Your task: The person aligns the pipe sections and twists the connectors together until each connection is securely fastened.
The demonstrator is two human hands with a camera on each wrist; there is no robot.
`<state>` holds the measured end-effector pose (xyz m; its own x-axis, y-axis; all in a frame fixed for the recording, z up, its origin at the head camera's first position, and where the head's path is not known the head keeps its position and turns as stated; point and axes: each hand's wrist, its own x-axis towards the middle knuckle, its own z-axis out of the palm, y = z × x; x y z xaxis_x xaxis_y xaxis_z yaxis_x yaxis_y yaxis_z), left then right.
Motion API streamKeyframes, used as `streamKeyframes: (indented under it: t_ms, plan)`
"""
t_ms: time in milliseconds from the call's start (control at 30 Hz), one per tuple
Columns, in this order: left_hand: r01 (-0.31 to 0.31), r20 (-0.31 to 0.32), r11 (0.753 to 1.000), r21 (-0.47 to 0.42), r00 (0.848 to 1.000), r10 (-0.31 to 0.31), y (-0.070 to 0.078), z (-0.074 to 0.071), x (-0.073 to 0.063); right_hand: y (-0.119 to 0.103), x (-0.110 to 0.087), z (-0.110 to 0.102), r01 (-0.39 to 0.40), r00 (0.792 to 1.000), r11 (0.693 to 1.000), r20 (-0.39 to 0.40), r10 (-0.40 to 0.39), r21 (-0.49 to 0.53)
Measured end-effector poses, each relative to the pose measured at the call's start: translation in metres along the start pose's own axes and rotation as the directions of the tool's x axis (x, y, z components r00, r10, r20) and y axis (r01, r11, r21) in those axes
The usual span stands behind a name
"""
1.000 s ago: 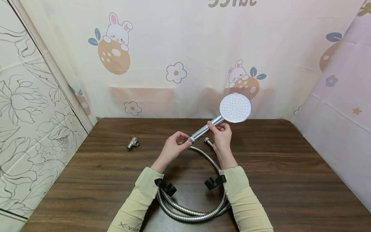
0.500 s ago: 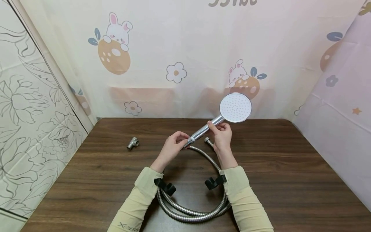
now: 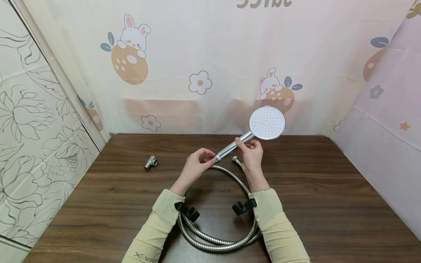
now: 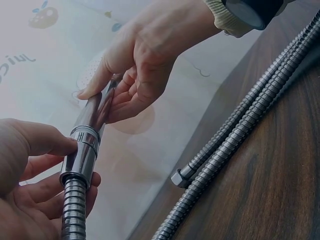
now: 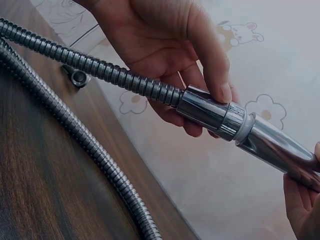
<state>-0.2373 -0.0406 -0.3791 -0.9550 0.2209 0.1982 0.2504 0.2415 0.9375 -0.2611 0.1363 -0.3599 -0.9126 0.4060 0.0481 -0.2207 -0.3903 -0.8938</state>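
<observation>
- The metal connector [image 5: 205, 111] takes in one end of the ribbed hose [image 3: 215, 249], which enters at its lower rim
- A white ring [image 5: 245, 129] shows between the connector and the handle [image 3: 227, 150] of the shower head [image 3: 267, 122]; how far the two are joined cannot be told
- The left of the two hands [image 3: 194, 170] is partly closed, pinching the connector between thumb and fingers, the hose running down past the palm
- The right hand [image 3: 252, 157] is partly closed too, its thumb and fingers pinching the handle midway
- The shower head is held slantwise above the bench [image 3: 315, 204], its round white face up and to the right of both hands
- The rest of the hose lies looped on the bench, around and between the forearms, its other end, a nut [image 3: 234, 158], just beside the right hand
- A small metal fitting [image 3: 151, 162] lies on the bench, left of the left hand and apart from it
</observation>
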Motion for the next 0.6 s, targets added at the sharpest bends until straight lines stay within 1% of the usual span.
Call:
streamKeyframes:
  t_ms: [133, 200, 400, 533, 600]
  plan:
    - [-0.023, 0.002, 1.000, -0.005, 1.000, 0.023, -0.0011, 0.0002, 0.0003, 0.0004, 0.0001, 0.0005, 0.014, 1.000, 1.000, 0.003, -0.014, 0.018]
    - [-0.022, 0.002, 1.000, -0.007, 1.000, 0.022, -0.0010, 0.0002, 0.0002, 0.0004, 0.0002, 0.0006, 0.018, 1.000, 1.000, 0.006, -0.018, 0.020]
    - [0.039, 0.015, 0.999, 0.013, 0.999, -0.040, -0.0017, -0.0001, -0.0006, 0.0007, 0.0004, 0.0001, 0.012, 1.000, 1.000, 0.009, -0.012, 0.004]
    - [0.081, 0.041, 0.996, 0.043, 0.996, -0.083, -0.0036, -0.0003, -0.0004, 0.0015, 0.0007, -0.0003, 0.005, 1.000, 1.000, 0.016, -0.005, 0.004]
    - [0.097, 0.066, 0.995, 0.040, 0.993, -0.099, -0.0043, -0.0002, -0.0007, 0.0018, 0.0009, -0.0006, 0.002, 1.000, 1.000, 0.019, -0.002, 0.005]
